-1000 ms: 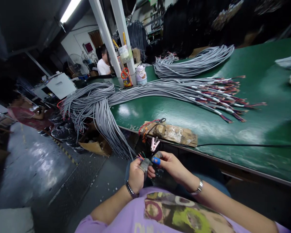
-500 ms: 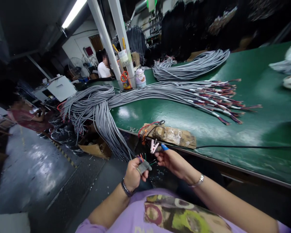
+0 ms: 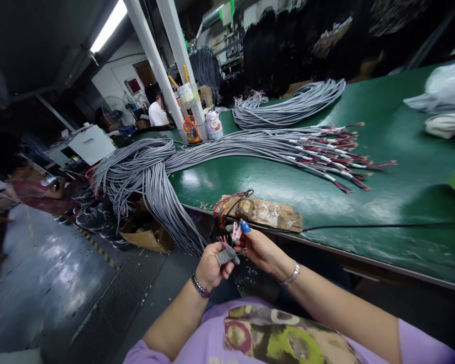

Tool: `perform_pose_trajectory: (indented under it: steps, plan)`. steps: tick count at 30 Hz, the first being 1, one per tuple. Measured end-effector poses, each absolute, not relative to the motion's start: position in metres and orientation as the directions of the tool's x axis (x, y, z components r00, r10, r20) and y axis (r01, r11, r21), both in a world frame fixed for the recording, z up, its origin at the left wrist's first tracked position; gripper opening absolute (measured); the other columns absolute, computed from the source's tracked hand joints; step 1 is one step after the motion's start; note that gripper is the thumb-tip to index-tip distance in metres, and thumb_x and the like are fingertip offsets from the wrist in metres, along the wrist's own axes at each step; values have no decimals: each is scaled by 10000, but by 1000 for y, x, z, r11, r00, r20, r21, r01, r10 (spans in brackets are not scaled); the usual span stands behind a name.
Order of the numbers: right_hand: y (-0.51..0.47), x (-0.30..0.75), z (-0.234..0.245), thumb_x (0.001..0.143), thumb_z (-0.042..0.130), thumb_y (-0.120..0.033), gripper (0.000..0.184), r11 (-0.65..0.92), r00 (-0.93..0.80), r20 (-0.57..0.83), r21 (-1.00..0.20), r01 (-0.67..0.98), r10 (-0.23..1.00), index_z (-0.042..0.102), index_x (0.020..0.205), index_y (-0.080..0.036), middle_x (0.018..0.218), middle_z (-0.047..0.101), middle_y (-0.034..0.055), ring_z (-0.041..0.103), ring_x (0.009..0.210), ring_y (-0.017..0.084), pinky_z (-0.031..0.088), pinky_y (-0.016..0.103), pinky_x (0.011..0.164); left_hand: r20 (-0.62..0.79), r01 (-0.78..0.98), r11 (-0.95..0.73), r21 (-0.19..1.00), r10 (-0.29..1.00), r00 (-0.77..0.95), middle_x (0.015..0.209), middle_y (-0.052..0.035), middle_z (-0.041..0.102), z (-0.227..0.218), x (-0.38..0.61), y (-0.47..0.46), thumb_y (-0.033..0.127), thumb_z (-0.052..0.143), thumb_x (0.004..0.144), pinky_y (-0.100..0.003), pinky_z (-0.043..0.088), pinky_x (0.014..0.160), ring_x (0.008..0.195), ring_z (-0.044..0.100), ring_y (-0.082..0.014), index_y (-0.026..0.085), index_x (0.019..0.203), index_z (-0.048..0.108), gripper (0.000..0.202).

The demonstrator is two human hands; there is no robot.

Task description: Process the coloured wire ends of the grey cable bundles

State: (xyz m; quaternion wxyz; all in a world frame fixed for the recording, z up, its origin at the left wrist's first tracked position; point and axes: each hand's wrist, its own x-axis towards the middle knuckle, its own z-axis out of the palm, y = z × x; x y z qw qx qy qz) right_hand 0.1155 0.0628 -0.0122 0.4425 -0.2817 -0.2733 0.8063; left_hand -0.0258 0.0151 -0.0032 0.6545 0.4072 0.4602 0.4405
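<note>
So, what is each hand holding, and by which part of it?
Left hand: coloured wires, near their tips. Right hand: pink clip; exact part cannot be told.

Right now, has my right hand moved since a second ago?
Yes, forward: your right hand is now closer to the wooden board, holding the pink clip.
</note>
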Motion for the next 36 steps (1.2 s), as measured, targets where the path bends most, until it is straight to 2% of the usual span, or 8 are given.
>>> perform_pose_trajectory:
  steps: [3,7,14,21,25,29,36]
  plan:
    - [64,115,-8,629,763,-501,361,-482,-422,-259,-644,-595,868,693,760,-172,626,579,-10,497,590,99,408,218,567,-245,-210,287,935,947,206,344,40,473,-4,-23,17,505,718,618,-173,180,282,248,320,-40,125,620,588,402]
    - [63,115,-6,638,769,-475,325,-469,-412,-252,-645,-603,876,679,705,-169,588,569,-18,489,563,90,401,212,551,-267,-196,308,931,940,210,343,43,470,-5,-20,18,499,722,610,-174,167,275,246,311,-39,127,618,579,398]
    - [62,119,-12,777,608,-550,381,-529,-498,-238,-605,-595,834,662,770,-173,635,598,3,495,546,94,437,215,530,-268,-193,291,937,954,134,352,38,484,-3,-22,13,529,723,598,-169,184,276,253,326,-41,132,614,570,426]
    - [60,129,-13,821,543,-554,400,-611,-565,-274,-541,-578,778,624,730,-172,684,625,26,557,603,111,473,217,559,-214,-199,223,954,975,66,379,26,517,-5,-19,-4,520,701,651,-165,240,282,264,358,-47,132,631,583,406]
    - [60,129,-10,794,610,-504,341,-597,-562,-267,-579,-556,783,630,731,-169,699,622,17,553,599,103,479,216,558,-119,-197,109,974,992,-38,420,18,544,-9,-14,-12,533,670,686,-164,281,302,294,392,-52,129,663,598,411]
    - [59,126,-10,729,710,-426,266,-496,-506,-204,-672,-550,838,654,757,-167,679,599,-5,518,578,82,466,194,536,-49,-157,30,987,991,-122,454,21,559,-14,-9,-13,536,645,716,-164,309,323,326,425,-58,135,703,593,405]
    - [57,124,-8,750,686,-414,241,-493,-474,-236,-679,-544,848,658,757,-175,672,599,9,504,576,97,466,216,551,-12,-105,-9,994,981,-196,478,28,563,-13,-4,-8,546,628,732,-165,329,344,351,438,-59,151,707,556,402]
